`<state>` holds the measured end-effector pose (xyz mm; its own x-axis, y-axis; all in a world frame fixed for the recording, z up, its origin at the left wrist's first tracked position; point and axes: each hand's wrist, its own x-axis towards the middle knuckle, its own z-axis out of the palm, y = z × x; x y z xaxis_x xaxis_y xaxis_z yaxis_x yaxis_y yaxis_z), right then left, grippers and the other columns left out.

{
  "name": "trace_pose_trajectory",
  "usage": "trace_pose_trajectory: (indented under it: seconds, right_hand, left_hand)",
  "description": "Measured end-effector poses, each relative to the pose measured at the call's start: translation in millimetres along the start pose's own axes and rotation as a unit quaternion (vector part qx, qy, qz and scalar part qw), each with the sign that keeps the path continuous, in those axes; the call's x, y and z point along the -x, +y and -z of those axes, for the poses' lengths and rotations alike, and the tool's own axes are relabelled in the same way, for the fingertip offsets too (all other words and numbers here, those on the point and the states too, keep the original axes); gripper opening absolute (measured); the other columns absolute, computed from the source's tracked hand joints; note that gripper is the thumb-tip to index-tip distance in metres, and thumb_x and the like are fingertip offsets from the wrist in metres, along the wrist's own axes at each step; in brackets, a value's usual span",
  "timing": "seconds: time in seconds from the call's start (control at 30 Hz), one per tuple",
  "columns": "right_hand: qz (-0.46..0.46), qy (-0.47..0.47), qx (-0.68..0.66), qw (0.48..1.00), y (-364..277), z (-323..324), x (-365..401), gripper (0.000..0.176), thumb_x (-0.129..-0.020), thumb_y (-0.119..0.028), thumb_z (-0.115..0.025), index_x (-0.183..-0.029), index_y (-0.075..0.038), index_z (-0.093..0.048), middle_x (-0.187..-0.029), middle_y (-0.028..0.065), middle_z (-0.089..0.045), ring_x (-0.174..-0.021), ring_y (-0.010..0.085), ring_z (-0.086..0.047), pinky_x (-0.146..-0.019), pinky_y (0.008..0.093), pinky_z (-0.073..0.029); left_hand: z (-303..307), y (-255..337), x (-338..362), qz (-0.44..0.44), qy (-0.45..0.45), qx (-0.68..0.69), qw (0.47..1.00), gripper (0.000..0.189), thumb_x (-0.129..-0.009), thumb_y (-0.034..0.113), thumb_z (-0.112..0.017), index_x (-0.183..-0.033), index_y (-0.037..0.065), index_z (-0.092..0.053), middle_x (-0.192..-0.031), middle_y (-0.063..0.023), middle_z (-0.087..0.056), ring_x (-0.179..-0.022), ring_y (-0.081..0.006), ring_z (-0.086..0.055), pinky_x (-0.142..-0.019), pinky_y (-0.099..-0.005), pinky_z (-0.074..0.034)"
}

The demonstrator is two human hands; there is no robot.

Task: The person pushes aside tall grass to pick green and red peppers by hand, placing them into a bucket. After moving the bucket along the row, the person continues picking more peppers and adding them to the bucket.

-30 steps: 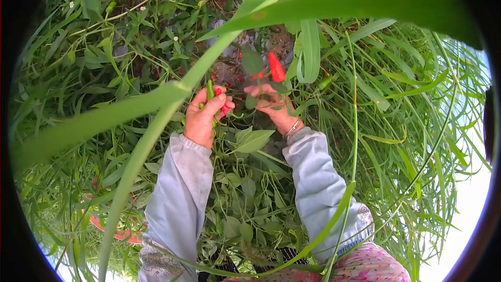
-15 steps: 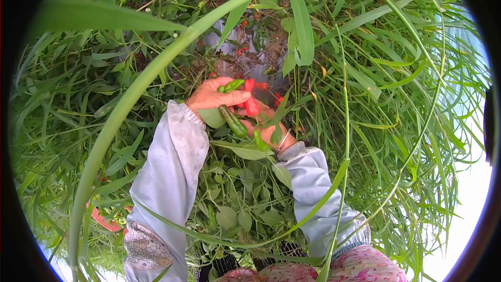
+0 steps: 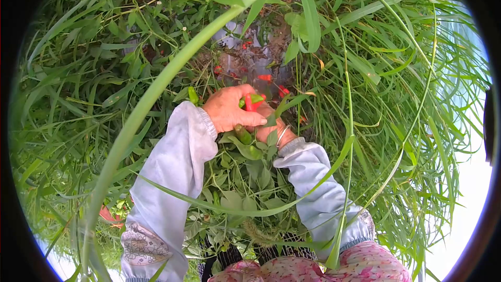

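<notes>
My left hand is closed around a red chili pepper, with bits of green pepper showing beside it. Just below and partly behind it is my right hand, with a bracelet at the wrist; leaves and the left hand cover its fingers. A darker green pepper hangs under my left thumb, close to both hands. Left of my left hand, another green pepper stands among the leaves. The pepper plant's leaves spread out between my forearms.
A thick grass stem arches across the view in front of my left arm. Tall grass crowds the right side. Red peppers lie on the ground sheet beyond my hands. At lower left, a red container shows through the grass.
My left hand has shifted slightly right and down, closing over the peppers, so less of the red one shows. The right hand has stayed nearly in place.
</notes>
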<state>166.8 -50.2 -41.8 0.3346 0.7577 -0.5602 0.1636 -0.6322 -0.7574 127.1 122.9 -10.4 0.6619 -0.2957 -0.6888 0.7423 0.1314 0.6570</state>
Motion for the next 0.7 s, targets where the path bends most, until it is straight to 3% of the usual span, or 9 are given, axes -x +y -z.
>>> trace_pose_trajectory:
  seconds: [0.13,0.23,0.33,0.4,0.47,0.53,0.6,0.63,0.7]
  right_hand:
    - [-0.001,0.045,-0.209,0.977,-3.9,-7.6,1.5,0.029,-0.078,-0.013,-0.059,-0.107,-0.009,-0.056,-0.106,0.0106,-0.059,-0.100,0.0280,-0.057,-0.086,0.0366,-0.046]
    - [-0.018,0.009,-0.132,0.991,-13.9,4.6,6.2,0.029,-0.081,-0.014,-0.059,-0.110,-0.009,-0.056,-0.107,0.0102,-0.059,-0.099,0.0252,-0.058,-0.087,0.0339,-0.045]
    - [0.048,0.034,-0.191,0.980,-19.9,1.7,6.2,0.032,-0.082,-0.013,-0.058,-0.113,-0.009,-0.055,-0.106,0.0113,-0.059,-0.100,0.0252,-0.058,-0.088,0.0322,-0.045]
    - [0.046,0.007,-0.391,0.919,-8.6,-11.0,5.0,0.030,-0.081,-0.011,-0.058,-0.111,-0.009,-0.058,-0.109,0.0111,-0.059,-0.105,0.0251,-0.055,-0.091,0.0318,-0.044]
    - [0.051,0.023,-0.323,0.945,-2.6,-21.0,4.0,0.027,-0.082,-0.011,-0.058,-0.109,-0.008,-0.059,-0.110,0.0102,-0.059,-0.107,0.0256,-0.054,-0.093,0.0326,-0.043]
    - [0.045,0.047,-0.325,0.944,-1.1,-29.9,2.7,0.025,-0.082,-0.010,-0.058,-0.106,-0.007,-0.061,-0.110,0.0095,-0.059,-0.110,0.0273,-0.052,-0.095,0.0344,-0.042]
    - [0.020,0.085,-0.429,0.899,-6.1,-35.4,4.2,0.024,-0.083,-0.009,-0.056,-0.106,-0.007,-0.060,-0.110,0.0106,-0.058,-0.111,0.0302,-0.052,-0.097,0.0365,-0.042]
    - [0.069,0.062,-0.305,0.948,1.7,-28.4,3.1,0.024,-0.084,-0.008,-0.054,-0.107,-0.006,-0.059,-0.112,0.0114,-0.057,-0.111,0.0316,-0.052,-0.098,0.0378,-0.041]
    - [0.148,0.091,-0.103,0.979,31.6,-33.1,1.0,0.024,-0.085,-0.007,-0.051,-0.108,-0.006,-0.057,-0.114,0.0123,-0.056,-0.112,0.0332,-0.051,-0.099,0.0395,-0.040]
  left_hand:
    - [-8.2,4.0,12.8,-0.093,0.067,-0.067,0.991,0.039,-0.069,0.012,-0.074,-0.102,0.003,-0.057,-0.086,-0.0043,-0.063,-0.080,-0.0108,-0.058,-0.073,-0.0277,-0.048]
    - [-18.1,7.3,21.9,-0.121,0.120,-0.070,0.983,0.037,-0.069,0.011,-0.072,-0.101,0.003,-0.057,-0.087,-0.0049,-0.063,-0.081,-0.0106,-0.058,-0.075,-0.0270,-0.047]
    - [-30.1,7.6,35.5,-0.146,0.177,-0.060,0.971,0.035,-0.070,0.007,-0.070,-0.102,0.003,-0.057,-0.089,-0.0049,-0.063,-0.082,-0.0099,-0.058,-0.076,-0.0261,-0.047]
    - [-36.3,7.9,41.2,-0.170,0.213,-0.045,0.961,0.033,-0.069,0.009,-0.069,-0.100,0.005,-0.058,-0.087,-0.0062,-0.065,-0.079,-0.0145,-0.062,-0.073,-0.0274,-0.049]
    - [-41.0,8.5,47.6,-0.193,0.248,-0.028,0.949,0.031,-0.068,0.011,-0.069,-0.097,0.007,-0.060,-0.084,-0.0075,-0.067,-0.076,-0.0191,-0.066,-0.070,-0.0287,-0.051]
    - [-43.3,10.9,53.8,-0.201,0.252,-0.020,0.947,0.029,-0.069,0.006,-0.068,-0.097,0.006,-0.059,-0.090,-0.0070,-0.067,-0.079,-0.0162,-0.065,-0.073,-0.0280,-0.051]
    - [-44.2,10.6,58.4,-0.209,0.262,-0.047,0.941,0.029,-0.070,0.005,-0.068,-0.097,0.006,-0.058,-0.091,-0.0075,-0.066,-0.080,-0.0144,-0.064,-0.073,-0.0270,-0.051]
    - [-50.0,8.3,58.5,-0.242,0.247,0.072,0.936,0.030,-0.070,0.004,-0.069,-0.098,0.006,-0.057,-0.088,-0.0061,-0.065,-0.079,-0.0111,-0.062,-0.073,-0.0249,-0.049]
    - [-44.4,41.7,66.5,-0.281,0.273,-0.025,0.920,0.031,-0.070,0.003,-0.069,-0.098,0.006,-0.057,-0.086,-0.0047,-0.063,-0.079,-0.0103,-0.060,-0.072,-0.0245,-0.049]
